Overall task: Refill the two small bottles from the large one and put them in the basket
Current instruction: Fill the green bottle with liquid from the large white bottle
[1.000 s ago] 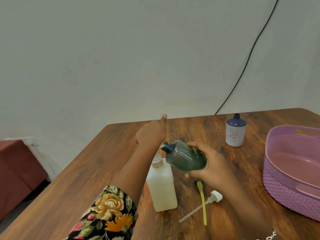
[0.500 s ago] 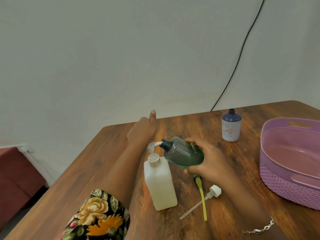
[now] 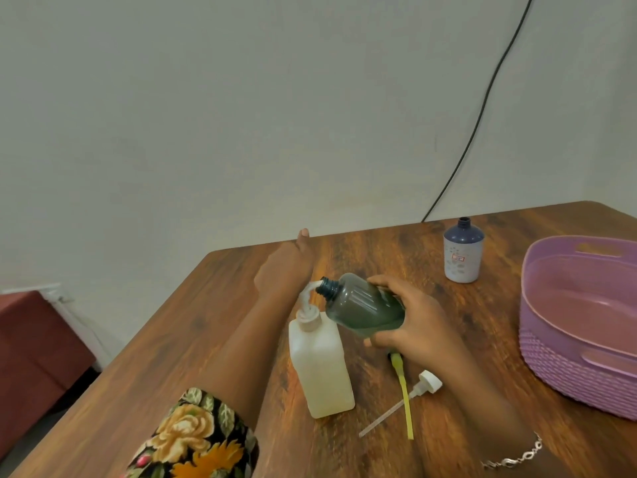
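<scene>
The large white bottle (image 3: 320,367) stands upright near the table's middle, and its white pump spout (image 3: 307,294) curves up to the right. My right hand (image 3: 417,322) grips a small dark green bottle (image 3: 362,305), tilted with its open mouth touching the spout's tip. My left hand (image 3: 284,270) hovers just behind the pump top with the thumb pointing away; its fingers are hidden. A second small bottle (image 3: 463,253), blue-topped and uncapped, stands at the back right. The purple basket (image 3: 568,357) sits at the right edge with nothing in it.
A loose white pump cap with its tube (image 3: 425,382) and a yellow-green dip tube (image 3: 404,391) lie on the wooden table (image 3: 206,339) below my right hand. A black cable (image 3: 482,108) runs down the wall. A red-brown piece of furniture (image 3: 34,339) stands left of the table.
The pump spout, hidden under my left hand a second ago, has come up into view. The green bottle's mouth now meets its tip. The view has shifted slightly.
</scene>
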A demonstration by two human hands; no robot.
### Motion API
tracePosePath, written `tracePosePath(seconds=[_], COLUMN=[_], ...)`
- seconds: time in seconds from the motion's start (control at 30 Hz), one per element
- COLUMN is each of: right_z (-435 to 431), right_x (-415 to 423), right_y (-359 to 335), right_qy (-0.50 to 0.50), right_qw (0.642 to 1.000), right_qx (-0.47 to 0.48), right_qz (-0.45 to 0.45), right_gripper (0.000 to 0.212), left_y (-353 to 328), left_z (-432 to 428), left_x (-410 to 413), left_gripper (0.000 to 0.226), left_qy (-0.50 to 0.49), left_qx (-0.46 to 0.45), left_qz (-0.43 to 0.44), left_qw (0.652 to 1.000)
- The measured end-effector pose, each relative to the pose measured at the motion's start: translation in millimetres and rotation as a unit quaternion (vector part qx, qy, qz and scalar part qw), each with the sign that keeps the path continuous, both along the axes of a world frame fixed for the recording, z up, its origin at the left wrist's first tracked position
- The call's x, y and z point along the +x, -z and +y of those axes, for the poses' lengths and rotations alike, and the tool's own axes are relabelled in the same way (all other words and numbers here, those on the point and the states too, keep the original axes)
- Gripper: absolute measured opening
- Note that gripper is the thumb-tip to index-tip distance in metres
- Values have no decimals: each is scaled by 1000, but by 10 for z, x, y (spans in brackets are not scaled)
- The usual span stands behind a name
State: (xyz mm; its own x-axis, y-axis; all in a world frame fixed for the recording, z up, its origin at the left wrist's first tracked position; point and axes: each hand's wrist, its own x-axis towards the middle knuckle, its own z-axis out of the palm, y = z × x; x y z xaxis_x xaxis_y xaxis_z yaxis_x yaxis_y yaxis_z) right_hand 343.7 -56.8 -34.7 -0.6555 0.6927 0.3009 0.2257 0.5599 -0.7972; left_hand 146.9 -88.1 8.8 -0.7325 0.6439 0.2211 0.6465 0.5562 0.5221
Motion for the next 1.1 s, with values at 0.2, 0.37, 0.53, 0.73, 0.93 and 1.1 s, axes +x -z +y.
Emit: tracePosePath(seconds=[0.2, 0.37, 0.53, 0.73, 0.93, 1.1], right_z=[30, 26, 36, 92, 106, 81], right_x=[-14, -32, -26, -18, -39, -41], right_y=[-5, 32, 21, -60, 0, 28], right_qy=[9, -2, -4, -2, -19, -19], right_qw=[1000, 1000, 1000, 1000, 999, 999], right_qx=[7, 12, 15, 23, 34, 26], right_qz=[-6, -14, -13, -3, -28, -20], right_gripper=[78, 77, 77, 78, 77, 75], left_y=[86, 132, 91, -89, 45, 28], left_z=[-16, -52, -66, -47, -56, -77], left_x=[40, 109, 91, 23, 178, 210], left_gripper=[74, 62, 66, 75, 62, 67], left_qy=[-3, -24, 5, 30, 42, 68], left_qx=[-18, -64, -36, -18, -74, -73], left_qz=[-21, -27, -28, -80, -101, -100], left_qw=[1000, 997, 999, 996, 991, 990])
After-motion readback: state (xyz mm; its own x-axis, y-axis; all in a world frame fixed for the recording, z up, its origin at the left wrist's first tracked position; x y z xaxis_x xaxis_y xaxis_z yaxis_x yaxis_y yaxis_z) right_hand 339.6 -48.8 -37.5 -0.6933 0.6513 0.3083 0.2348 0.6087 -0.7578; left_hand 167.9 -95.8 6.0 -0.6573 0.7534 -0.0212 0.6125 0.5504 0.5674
